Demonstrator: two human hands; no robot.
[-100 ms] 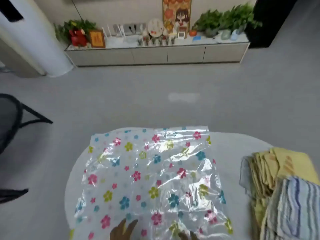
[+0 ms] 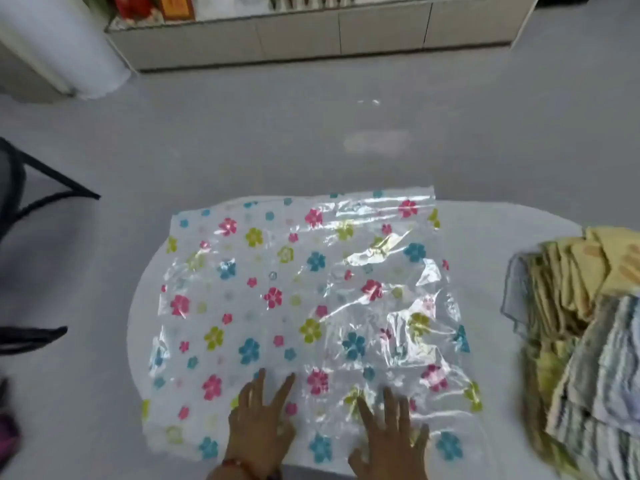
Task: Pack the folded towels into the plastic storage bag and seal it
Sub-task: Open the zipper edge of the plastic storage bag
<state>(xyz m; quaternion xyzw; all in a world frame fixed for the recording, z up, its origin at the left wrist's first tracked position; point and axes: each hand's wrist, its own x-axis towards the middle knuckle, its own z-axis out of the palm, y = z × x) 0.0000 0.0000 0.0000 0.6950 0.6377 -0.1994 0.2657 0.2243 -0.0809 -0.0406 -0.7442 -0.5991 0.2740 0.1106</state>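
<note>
Both palms are laid flat, fingers spread, on the near edge of the flowered plastic storage bag (image 2: 304, 306): left hand (image 2: 259, 427) and right hand (image 2: 391, 441) side by side. Nothing is pinched. The folded towels (image 2: 581, 334) are stacked well off to the right of the right hand, outside the bag.

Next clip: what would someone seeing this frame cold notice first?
The clear plastic storage bag printed with bright flowers, spread flat across the white table. Both hands lie open on its near edge, left hand beside right hand. At the table's right edge sits a stack of folded towels, yellow and blue-striped.
</note>
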